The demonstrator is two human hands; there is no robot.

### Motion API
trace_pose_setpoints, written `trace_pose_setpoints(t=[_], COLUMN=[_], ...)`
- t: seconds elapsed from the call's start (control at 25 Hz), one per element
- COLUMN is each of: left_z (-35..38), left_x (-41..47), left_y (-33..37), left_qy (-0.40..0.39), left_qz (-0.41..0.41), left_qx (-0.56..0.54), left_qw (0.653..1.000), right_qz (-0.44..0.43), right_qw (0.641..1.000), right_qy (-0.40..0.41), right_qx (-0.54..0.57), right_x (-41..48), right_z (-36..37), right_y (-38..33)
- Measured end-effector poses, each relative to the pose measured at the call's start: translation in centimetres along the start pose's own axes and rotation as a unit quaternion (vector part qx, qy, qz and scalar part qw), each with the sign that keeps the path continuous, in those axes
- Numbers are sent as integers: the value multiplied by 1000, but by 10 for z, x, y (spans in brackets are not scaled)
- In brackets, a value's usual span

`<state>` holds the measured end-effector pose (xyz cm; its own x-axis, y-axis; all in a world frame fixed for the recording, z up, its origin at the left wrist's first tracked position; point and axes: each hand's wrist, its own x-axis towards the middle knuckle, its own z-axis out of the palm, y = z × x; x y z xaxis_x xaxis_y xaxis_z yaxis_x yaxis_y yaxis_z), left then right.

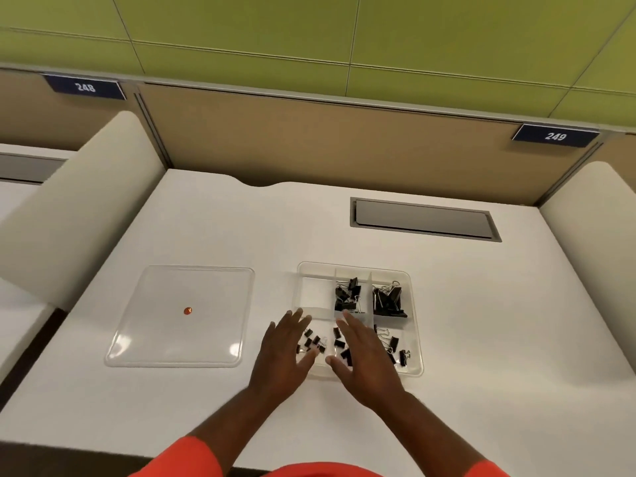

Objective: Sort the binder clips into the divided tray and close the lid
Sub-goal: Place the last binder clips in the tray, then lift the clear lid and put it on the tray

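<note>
— Clear plastic, item one: the divided tray point(415, 339). Where was it, and how full?
— Lower centre of the frame, on the desk. It had six compartments, two rows of three. Binder clips point(347, 294) lay in five: upper middle, upper right, and all three of the lower row. The upper-left compartment held none. No clip showed on the desk outside the tray, so the sorting looked finished or nearly so.
— Item two, the lid?
— Lid point(206, 297), clear, was flat on the desk at lower left of the frame, well apart from the tray. A small red dot point(187, 310) sat near its middle. Closing was not yet done; that appeared to be the one step left.
— Hands?
— Left hand point(285, 349) and right hand point(364, 352) were both over the tray's lower row, fingers straight and spread, gripping nothing. Whether they touched the tray or hung just above it could not be told. Red sleeves point(192, 456) showed at the bottom edge.
— Surface and room?
— White desk point(241, 228), matte, with a grey rectangular hatch point(423, 218) set in it right of centre. Cream side dividers point(79, 201) stood at left and right. A tan back partition point(309, 139) ran across the middle, bearing dark number plates, 248 point(85, 87) at upper left and 249 point(555, 136) at right. Green wall panels point(344, 29) filled the top.
</note>
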<state>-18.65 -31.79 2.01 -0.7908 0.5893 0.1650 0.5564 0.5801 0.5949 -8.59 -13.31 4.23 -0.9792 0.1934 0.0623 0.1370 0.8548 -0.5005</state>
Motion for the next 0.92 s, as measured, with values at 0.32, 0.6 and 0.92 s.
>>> trace_pose_setpoints(t=[0.32,0.6,0.92], left_z=[-29,-62,-132], left_x=[-36,-56,-45], left_y=[1,-58,-197], left_qy=[-19,-60,-65], left_qz=[-82,-150,-185], left_qx=[142,221,218], left_qw=[986,962,956], right_qz=[-49,-19,0], right_qw=[995,995,993], right_qy=[-54,-44,-34], right_qx=[-67,-92,-112], right_x=[1,21,79], right_z=[8,34,103], right_y=[-13,-56,-150])
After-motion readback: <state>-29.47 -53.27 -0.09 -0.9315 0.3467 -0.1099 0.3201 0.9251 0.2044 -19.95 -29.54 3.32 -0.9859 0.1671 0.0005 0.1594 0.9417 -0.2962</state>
